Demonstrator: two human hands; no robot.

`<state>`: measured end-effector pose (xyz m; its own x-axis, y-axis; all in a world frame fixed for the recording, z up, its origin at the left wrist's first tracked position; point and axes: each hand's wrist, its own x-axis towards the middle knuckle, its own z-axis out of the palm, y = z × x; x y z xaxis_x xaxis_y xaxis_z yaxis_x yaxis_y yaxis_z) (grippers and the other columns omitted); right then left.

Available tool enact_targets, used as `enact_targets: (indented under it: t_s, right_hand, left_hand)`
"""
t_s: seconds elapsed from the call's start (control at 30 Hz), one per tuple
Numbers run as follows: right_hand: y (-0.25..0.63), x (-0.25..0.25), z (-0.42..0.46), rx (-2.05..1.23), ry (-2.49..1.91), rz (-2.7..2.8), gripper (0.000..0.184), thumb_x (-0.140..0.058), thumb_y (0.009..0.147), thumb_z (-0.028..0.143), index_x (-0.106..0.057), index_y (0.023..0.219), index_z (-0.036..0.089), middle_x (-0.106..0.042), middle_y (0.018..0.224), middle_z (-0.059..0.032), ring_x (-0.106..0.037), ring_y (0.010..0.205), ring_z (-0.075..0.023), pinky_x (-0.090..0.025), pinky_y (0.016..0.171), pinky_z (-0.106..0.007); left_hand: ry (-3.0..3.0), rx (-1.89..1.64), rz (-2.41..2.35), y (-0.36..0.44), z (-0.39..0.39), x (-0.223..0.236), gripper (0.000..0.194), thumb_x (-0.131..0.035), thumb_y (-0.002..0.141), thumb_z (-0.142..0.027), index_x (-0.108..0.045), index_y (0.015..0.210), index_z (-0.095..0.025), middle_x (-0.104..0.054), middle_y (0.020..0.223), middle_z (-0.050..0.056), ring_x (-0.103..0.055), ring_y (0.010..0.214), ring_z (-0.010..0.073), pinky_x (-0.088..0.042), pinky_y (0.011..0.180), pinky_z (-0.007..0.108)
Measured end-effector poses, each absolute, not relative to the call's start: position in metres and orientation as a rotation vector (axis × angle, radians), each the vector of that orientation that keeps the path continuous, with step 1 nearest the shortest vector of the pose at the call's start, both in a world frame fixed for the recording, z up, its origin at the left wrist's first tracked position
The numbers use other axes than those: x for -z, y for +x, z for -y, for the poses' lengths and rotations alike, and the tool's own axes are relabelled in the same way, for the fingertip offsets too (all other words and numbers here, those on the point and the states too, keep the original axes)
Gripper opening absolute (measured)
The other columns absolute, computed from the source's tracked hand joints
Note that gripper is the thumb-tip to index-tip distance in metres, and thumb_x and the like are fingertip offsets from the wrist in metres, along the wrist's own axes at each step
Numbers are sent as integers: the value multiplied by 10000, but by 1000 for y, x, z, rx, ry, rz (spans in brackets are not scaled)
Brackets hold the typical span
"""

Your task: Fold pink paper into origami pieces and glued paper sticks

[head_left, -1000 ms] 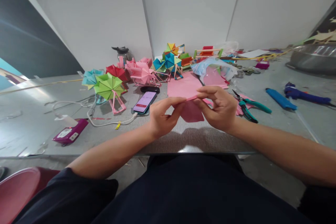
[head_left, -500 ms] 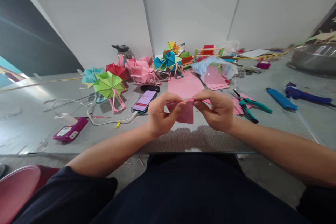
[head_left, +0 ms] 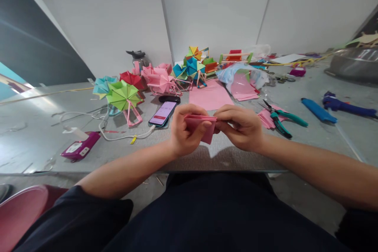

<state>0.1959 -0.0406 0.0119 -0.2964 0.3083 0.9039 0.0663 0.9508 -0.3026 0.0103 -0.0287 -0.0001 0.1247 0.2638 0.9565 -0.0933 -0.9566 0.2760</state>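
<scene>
Evidently, the work in hand is folding or pressing pink paper into a compact, layered piece. The folded pink paper (head_left: 208, 133) is held up between the two hands, just above the near side of the table (head_left: 319, 138), with several thin layers showing along its top edge. The left hand (head_left: 189, 132) grips it, thumb laid across the front; the right hand (head_left: 243, 128) pinches its right end with closed fingertips. How firmly each presses cannot be told. Any further creasing would seem to call for a steady left grip and even layers, with light pressure from the right fingertips.

Beyond the hands lies a large pink sheet (head_left: 209, 94); to their right, pliers (head_left: 280, 126) rest by pink paper scraps (head_left: 265, 119). A phone (head_left: 162, 115) lies to the left, near a green paper wheel (head_left: 122, 96).
</scene>
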Motion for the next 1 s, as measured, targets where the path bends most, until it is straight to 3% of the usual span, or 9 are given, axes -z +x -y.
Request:
enact_targets:
  t_s: [0.27, 1.0]
  right_hand:
    - [196, -14, 41, -179, -283, 1878, 145, -655, 974, 129, -743, 1022, 234, -759, 820, -26, -727, 732, -163, -605, 644, -288]
    - [200, -15, 46, 179, -331, 1855, 173, -705, 952, 121, -758, 1043, 258, -801, 894, -31, -769, 782, -169, -652, 688, -284]
  left_hand:
    - [2179, -1876, -90, 10, 27, 0, 322, -610, 1080, -245, -469, 1365, -292, -691, 955, -12, -703, 758, 113, -600, 703, 252]
    - [2304, -1947, -141, 10, 20, 4, 273, -601, 1089, -287, -480, 1333, -274, -587, 911, -29, -621, 717, 99, -547, 662, 235]
